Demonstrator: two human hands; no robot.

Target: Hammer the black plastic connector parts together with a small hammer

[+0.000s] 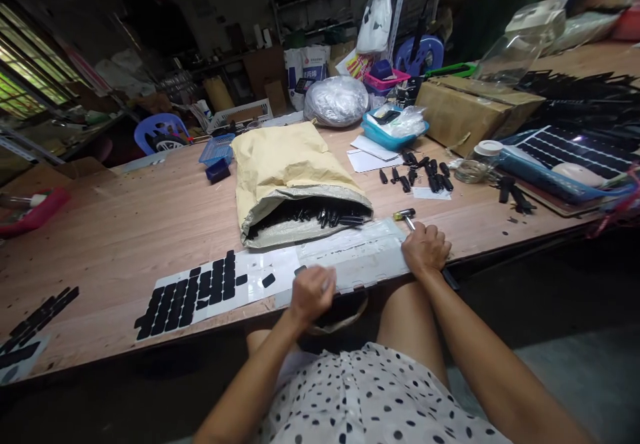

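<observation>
My right hand (427, 249) is wrapped round a small hammer (405, 215) with a yellow and black head and a metal shaft, at the table's front edge. Its black handle end pokes out below my fist. My left hand (313, 294) is closed over the near edge of a pale strip (357, 257); whatever its fingers hold is hidden. One black piece (300, 271) lies just behind the left hand, and another black rounded piece (269, 281) lies further left. Rows of flat black pieces (187, 297) cover a white sheet to the left.
Behind the strip lies a big yellowish sack (285, 157), its mouth facing me, with black parts inside. Small black parts (435, 176) are scattered at the right, near a turquoise basket (395, 134) and a cardboard box (475, 111). A blue basket (217, 151) stands left of the sack.
</observation>
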